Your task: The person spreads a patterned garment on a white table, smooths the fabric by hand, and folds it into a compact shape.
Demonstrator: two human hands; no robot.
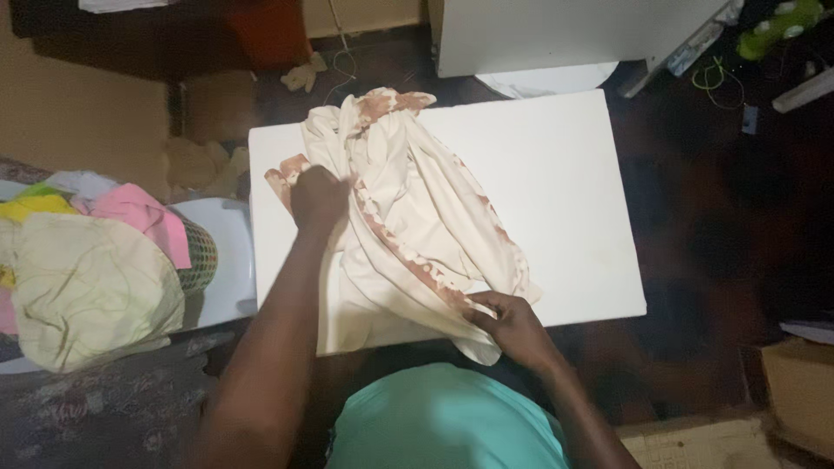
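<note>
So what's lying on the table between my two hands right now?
In the head view, the rumpled cream cloth with reddish-brown trim fills the stretch between the left hand and the right hand; both grip it on the white table.

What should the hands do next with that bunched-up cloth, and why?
Probably pull apart to spread it flat: the cream cloth lies crumpled on the white board, with the left hand and right hand both gripping its reddish-trimmed edge.
</note>
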